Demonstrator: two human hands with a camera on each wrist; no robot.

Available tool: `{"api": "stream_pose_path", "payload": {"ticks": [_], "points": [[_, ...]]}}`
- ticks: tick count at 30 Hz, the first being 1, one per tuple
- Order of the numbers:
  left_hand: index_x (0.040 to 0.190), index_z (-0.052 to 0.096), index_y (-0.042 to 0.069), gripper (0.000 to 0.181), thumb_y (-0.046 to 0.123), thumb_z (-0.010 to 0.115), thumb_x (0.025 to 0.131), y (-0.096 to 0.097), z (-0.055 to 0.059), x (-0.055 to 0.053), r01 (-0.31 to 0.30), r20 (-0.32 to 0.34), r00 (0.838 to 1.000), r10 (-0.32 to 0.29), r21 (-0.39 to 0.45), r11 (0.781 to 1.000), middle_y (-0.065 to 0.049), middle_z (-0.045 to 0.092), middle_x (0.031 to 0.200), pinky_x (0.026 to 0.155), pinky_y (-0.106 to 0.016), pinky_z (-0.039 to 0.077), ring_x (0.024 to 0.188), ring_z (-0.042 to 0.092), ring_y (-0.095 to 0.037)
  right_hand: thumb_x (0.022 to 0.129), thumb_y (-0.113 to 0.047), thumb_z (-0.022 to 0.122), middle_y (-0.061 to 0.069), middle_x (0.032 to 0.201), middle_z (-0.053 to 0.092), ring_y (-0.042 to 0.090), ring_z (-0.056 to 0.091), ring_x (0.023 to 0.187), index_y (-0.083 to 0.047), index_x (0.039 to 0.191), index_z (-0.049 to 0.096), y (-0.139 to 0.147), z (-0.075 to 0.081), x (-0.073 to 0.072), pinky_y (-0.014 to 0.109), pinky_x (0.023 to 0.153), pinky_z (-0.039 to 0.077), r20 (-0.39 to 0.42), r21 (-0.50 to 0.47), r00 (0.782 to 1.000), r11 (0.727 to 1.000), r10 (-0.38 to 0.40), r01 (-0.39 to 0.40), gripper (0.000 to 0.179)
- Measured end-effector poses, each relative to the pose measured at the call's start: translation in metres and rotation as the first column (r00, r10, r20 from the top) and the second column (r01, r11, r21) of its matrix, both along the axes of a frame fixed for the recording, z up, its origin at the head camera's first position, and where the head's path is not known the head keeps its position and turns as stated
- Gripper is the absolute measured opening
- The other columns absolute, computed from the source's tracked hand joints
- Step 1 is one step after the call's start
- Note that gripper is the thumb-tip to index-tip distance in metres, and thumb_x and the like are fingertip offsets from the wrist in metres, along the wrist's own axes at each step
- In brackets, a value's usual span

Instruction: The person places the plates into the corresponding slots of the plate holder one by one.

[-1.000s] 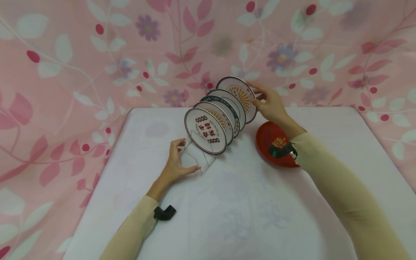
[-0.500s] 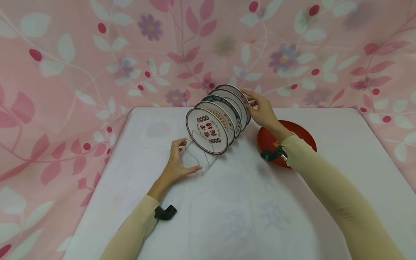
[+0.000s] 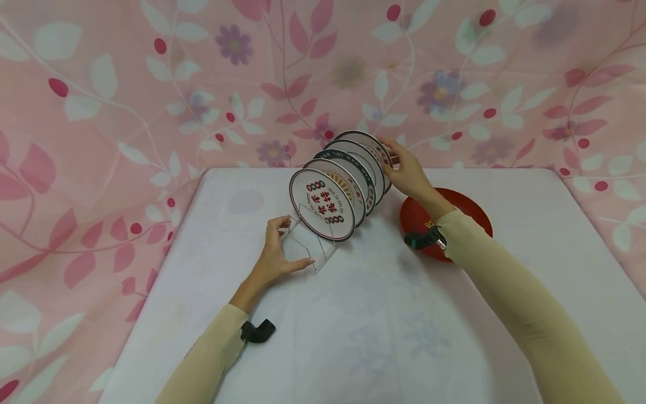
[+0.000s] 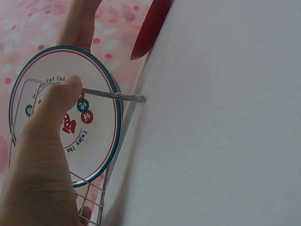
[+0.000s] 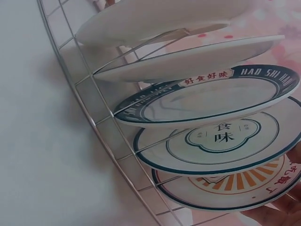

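Several round plates stand on edge in a row in a wire dish rack (image 3: 327,257). The nearest, a white plate (image 3: 322,203) with red characters, faces me. My left hand (image 3: 275,253) grips the rack's near end, thumb on one corner and fingers on the other; in the left wrist view its thumb (image 4: 73,87) lies on the wire. At the row's far end my right hand (image 3: 407,171) holds the rearmost plate (image 3: 359,136) by its right rim. In the right wrist view that plate (image 5: 235,188) shows an orange sunburst, and fingers (image 5: 282,207) lie along its edge.
A red plate (image 3: 466,210) with yellow lettering lies to the right, partly under my right wrist. The white-covered table (image 3: 353,348) ends at the back against a pink floral cloth (image 3: 348,56).
My right hand has brought the rearmost plate down and left into line behind the others, its top now tipped slightly back. My left hand stays on the rack.
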State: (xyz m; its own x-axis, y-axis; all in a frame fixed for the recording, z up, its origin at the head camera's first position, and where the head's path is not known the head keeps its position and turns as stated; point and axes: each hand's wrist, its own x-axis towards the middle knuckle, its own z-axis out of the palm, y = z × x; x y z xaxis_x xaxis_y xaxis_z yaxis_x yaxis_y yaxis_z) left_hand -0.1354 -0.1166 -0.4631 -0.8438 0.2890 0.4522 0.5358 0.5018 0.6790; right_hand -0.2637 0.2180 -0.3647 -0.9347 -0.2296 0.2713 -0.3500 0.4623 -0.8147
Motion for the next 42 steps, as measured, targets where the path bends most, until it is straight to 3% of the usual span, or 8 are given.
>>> {"api": "stream_pose_path", "payload": {"ticks": [11,16,19,28,34,38,40,42], "points": [[0.136,0.029,-0.009,0.106,0.036,0.088,0.06,0.0,-0.002,-0.001,0.008,-0.009,1.0,-0.008,0.001,1.0,-0.029,0.038,0.13,0.098,-0.053,0.036,0.121,0.04,-0.036,0.096,-0.009,0.06,0.021,0.137,0.056,0.038,0.055,0.124,-0.02,0.149,0.041,0.031,0.013,0.013,0.056,0.099,0.046,0.014,-0.023,1.0,1.0,0.017,-0.016,0.058],[0.136,0.03,-0.008,0.106,0.031,0.09,0.059,-0.001,0.0,0.0,0.003,-0.009,1.0,-0.003,0.005,1.0,-0.028,0.038,0.13,0.098,-0.054,0.036,0.12,0.04,-0.036,0.098,-0.013,0.057,0.017,0.136,0.057,0.033,0.055,0.124,-0.023,0.148,0.043,0.058,0.016,0.029,0.025,0.091,0.051,0.014,-0.001,1.0,1.0,-0.008,0.008,0.053],[0.136,0.03,-0.008,0.105,0.03,0.09,0.059,-0.001,0.001,0.001,0.002,-0.012,1.0,-0.002,0.011,1.0,-0.028,0.038,0.129,0.098,-0.054,0.036,0.12,0.04,-0.035,0.099,-0.016,0.057,0.018,0.135,0.058,0.033,0.056,0.122,-0.023,0.147,0.044,0.074,0.015,0.04,0.008,0.081,0.045,0.038,0.018,0.999,0.999,-0.036,0.035,0.051],[0.136,0.03,-0.009,0.105,0.032,0.09,0.06,0.001,0.002,0.001,0.009,-0.009,1.0,-0.009,0.011,1.0,-0.028,0.038,0.13,0.098,-0.054,0.036,0.12,0.04,-0.036,0.101,-0.026,0.054,0.018,0.135,0.058,0.028,0.055,0.122,-0.016,0.144,0.048,0.135,-0.024,0.059,0.004,0.085,0.04,0.117,0.1,0.982,0.986,-0.148,0.136,0.045],[0.137,0.03,-0.008,0.105,0.034,0.089,0.061,0.001,0.001,-0.001,0.008,0.0,1.0,-0.008,0.008,1.0,-0.028,0.037,0.131,0.098,-0.054,0.036,0.121,0.04,-0.035,0.101,-0.031,0.052,0.022,0.138,0.054,0.005,0.053,0.114,-0.013,0.145,0.047,0.175,-0.046,0.064,0.008,0.093,0.043,0.161,0.099,0.948,0.96,-0.275,0.262,0.048],[0.136,0.029,-0.007,0.105,0.035,0.09,0.061,0.0,-0.001,-0.002,0.005,0.01,1.0,-0.006,0.007,1.0,-0.027,0.037,0.131,0.099,-0.053,0.036,0.121,0.04,-0.036,0.1,-0.03,0.052,0.028,0.139,0.05,-0.009,0.048,0.098,-0.006,0.147,0.042,0.196,-0.059,0.065,0.004,0.079,0.043,0.237,0.119,0.909,0.939,-0.344,0.324,0.053],[0.136,0.029,-0.007,0.106,0.036,0.09,0.061,0.0,-0.001,-0.001,0.003,0.011,1.0,-0.003,0.005,1.0,-0.027,0.037,0.131,0.099,-0.052,0.036,0.122,0.04,-0.036,0.1,-0.029,0.051,0.028,0.134,0.052,-0.013,0.048,0.09,-0.001,0.148,0.037,0.204,-0.065,0.066,0.005,0.073,0.045,0.309,0.124,0.891,0.943,-0.332,0.308,0.057],[0.137,0.029,-0.007,0.107,0.038,0.089,0.061,0.0,-0.001,-0.001,0.004,0.008,1.0,-0.004,0.006,1.0,-0.028,0.037,0.131,0.099,-0.053,0.036,0.122,0.04,-0.035,0.101,-0.028,0.05,0.018,0.12,0.061,-0.013,0.05,0.082,0.004,0.148,0.032,0.211,-0.071,0.067,0.009,0.069,0.049,0.385,0.117,0.879,0.96,-0.281,0.255,0.06]]}}
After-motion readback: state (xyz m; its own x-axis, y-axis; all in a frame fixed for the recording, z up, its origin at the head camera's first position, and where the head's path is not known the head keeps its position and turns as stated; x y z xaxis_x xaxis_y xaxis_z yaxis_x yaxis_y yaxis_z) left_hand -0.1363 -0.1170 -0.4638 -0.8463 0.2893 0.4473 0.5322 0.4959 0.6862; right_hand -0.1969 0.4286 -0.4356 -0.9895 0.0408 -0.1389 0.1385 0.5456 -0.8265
